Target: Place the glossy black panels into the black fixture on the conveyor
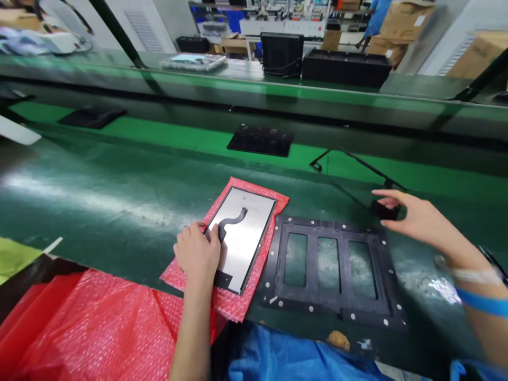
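Note:
A silver display panel [248, 233] with a black flex cable [233, 219] lies on a red bubble-wrap sheet [273, 198] on the green bench. My left hand [197, 252] rests on the panel's near left edge, fingers curled over it. To the right lies a black frame jig [341, 270] with three window openings. My right hand [413, 214] hovers past the jig's far right corner, fingers around a small black object [384, 210]; whether it grips it I cannot tell.
More red bubble wrap [87, 328] is piled at the near left. A black tray [260, 140] and a thin black arm [357, 161] sit on the green conveyor [159, 135] beyond. Black boxes [345, 66] stand on the far shelf.

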A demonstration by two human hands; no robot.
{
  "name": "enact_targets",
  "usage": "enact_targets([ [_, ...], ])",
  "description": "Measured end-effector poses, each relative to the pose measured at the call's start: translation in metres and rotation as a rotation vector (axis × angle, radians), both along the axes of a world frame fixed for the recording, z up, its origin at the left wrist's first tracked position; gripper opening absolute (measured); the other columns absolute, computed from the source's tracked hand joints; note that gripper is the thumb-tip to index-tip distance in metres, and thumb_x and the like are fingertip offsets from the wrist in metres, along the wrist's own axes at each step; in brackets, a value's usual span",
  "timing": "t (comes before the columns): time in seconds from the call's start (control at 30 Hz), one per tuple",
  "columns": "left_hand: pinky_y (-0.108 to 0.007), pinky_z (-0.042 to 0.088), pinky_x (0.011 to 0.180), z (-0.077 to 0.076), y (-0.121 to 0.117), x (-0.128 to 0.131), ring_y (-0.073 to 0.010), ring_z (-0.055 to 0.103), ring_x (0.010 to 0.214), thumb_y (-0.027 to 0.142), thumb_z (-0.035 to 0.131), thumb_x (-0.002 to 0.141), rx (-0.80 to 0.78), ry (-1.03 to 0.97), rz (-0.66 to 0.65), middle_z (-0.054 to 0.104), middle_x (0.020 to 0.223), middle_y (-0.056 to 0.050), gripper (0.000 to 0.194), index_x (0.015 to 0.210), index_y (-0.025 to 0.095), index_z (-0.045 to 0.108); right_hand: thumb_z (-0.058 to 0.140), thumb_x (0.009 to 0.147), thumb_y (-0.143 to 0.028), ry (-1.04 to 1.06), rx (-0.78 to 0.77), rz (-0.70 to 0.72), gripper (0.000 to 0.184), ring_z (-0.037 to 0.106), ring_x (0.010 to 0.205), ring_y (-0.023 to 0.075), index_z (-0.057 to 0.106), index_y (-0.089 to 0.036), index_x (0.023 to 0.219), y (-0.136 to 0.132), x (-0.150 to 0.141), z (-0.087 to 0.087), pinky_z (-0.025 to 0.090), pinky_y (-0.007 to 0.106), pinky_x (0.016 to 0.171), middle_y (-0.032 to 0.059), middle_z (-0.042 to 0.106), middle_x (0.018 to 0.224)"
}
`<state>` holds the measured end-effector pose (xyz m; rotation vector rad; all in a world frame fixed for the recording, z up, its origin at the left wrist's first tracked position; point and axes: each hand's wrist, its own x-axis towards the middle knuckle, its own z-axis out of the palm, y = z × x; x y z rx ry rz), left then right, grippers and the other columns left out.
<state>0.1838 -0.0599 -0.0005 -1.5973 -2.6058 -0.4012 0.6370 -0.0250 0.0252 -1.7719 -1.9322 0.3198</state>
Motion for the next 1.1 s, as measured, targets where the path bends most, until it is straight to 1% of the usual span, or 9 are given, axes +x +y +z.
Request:
enact_targets([
  [0.07, -0.049, 0.046, 0.086, 0.005, 0.001, -0.002, -0.038, 0.062, 0.097, 0.043, 0.044, 0.089, -0.005, -0.094, 0.008, 0.067, 0.101, -0.02, 0.037, 0.104, 0.015, 0.063, 0.067, 0.077, -0.029, -0.118, 0.011, 0.204, 0.051, 0.071, 0.089, 0.0264, 0.066, -0.03, 0.128, -0.045, -0.004, 0.0, 0.058, 0.039, 0.072, 0.0052, 0.075, 0.102],
  [0.17, -0.043, 0.047, 0.08, 0.011, -0.002, -0.009, -0.0312, 0.062, 0.083, 0.045, 0.05, 0.085, 0.016, -0.264, -0.007, 0.067, 0.092, -0.013, 0.032, 0.098, 0.018, 0.062, 0.059, 0.082, -0.028, -0.21, 0.054, 0.389, 0.052, 0.07, 0.097, 0.0267, 0.061, -0.033, 0.134, -0.106, -0.011, -0.002, 0.059, 0.041, 0.077, 0.0029, 0.075, 0.112],
  [0.3, -0.033, 0.041, 0.06, 0.016, -0.01, -0.021, -0.0194, 0.051, 0.059, 0.048, 0.054, 0.081, 0.035, -0.528, -0.029, 0.062, 0.072, -0.003, 0.031, 0.088, 0.019, 0.061, 0.054, 0.085, -0.019, -0.262, 0.045, 0.5, 0.049, 0.07, 0.1, 0.0238, 0.06, -0.03, 0.133, -0.144, -0.021, -0.006, 0.058, 0.039, 0.08, 0.0019, 0.075, 0.116],
  [0.47, -0.025, 0.033, 0.045, 0.021, -0.014, -0.026, -0.014, 0.053, 0.051, 0.044, 0.071, 0.07, 0.054, -0.972, 0.001, 0.057, 0.061, 0.004, 0.033, 0.087, 0.02, 0.057, 0.048, 0.088, -0.015, -0.348, 0.105, 0.576, 0.046, 0.07, 0.101, 0.024, 0.061, -0.025, 0.131, -0.147, -0.03, -0.011, 0.054, 0.042, 0.085, 0.0033, 0.074, 0.121],
  [0.57, -0.02, 0.028, 0.038, 0.029, -0.019, -0.026, -0.0109, 0.049, 0.044, 0.039, 0.08, 0.064, 0.124, -1.204, 0.083, 0.055, 0.054, 0.007, 0.037, 0.083, 0.021, 0.054, 0.048, 0.093, -0.021, -0.362, 0.088, 0.582, 0.041, 0.069, 0.105, 0.0252, 0.059, -0.025, 0.133, -0.146, -0.03, -0.014, 0.053, 0.044, 0.089, 0.0043, 0.072, 0.126],
  [0.7, -0.017, 0.036, 0.039, 0.046, -0.034, -0.03, -0.0071, 0.045, 0.041, 0.033, 0.086, 0.056, 0.365, -1.223, 0.156, 0.055, 0.049, 0.011, 0.044, 0.081, 0.021, 0.052, 0.051, 0.099, -0.031, -0.284, 0.069, 0.475, 0.037, 0.068, 0.109, 0.0272, 0.058, -0.026, 0.135, -0.144, -0.038, -0.013, 0.053, 0.047, 0.092, 0.0058, 0.072, 0.127],
  [0.83, -0.02, 0.052, 0.053, 0.054, -0.052, -0.017, -0.0095, 0.059, 0.057, 0.028, 0.082, 0.056, 0.491, -1.277, 0.077, 0.072, 0.076, 0.009, 0.041, 0.089, 0.024, 0.059, 0.056, 0.097, -0.022, -0.106, 0.167, 0.327, 0.043, 0.071, 0.104, 0.0251, 0.056, -0.029, 0.139, -0.136, -0.069, -0.001, 0.056, 0.044, 0.089, 0.0063, 0.073, 0.122],
  [0.97, -0.03, 0.059, 0.064, 0.044, -0.055, 0.024, -0.0198, 0.069, 0.072, 0.031, 0.078, 0.058, 0.309, -1.411, 0.008, 0.075, 0.087, 0.001, 0.038, 0.092, 0.023, 0.062, 0.062, 0.091, -0.013, 0.006, 0.351, 0.408, 0.067, 0.066, 0.121, 0.025, 0.042, -0.028, 0.153, -0.126, -0.117, 0.012, 0.056, 0.043, 0.097, 0.0093, 0.07, 0.13],
  [1.1, -0.04, 0.062, 0.076, 0.042, -0.052, 0.071, -0.0315, 0.073, 0.094, 0.042, 0.08, 0.065, 0.019, -1.552, -0.239, 0.077, 0.097, -0.008, 0.053, 0.109, 0.019, 0.065, 0.052, 0.095, -0.008, -0.108, 0.489, 0.615, 0.048, 0.053, 0.137, 0.0207, 0.056, -0.02, 0.141, -0.115, -0.145, 0.014, 0.048, 0.041, 0.111, 0.0067, 0.066, 0.136],
])
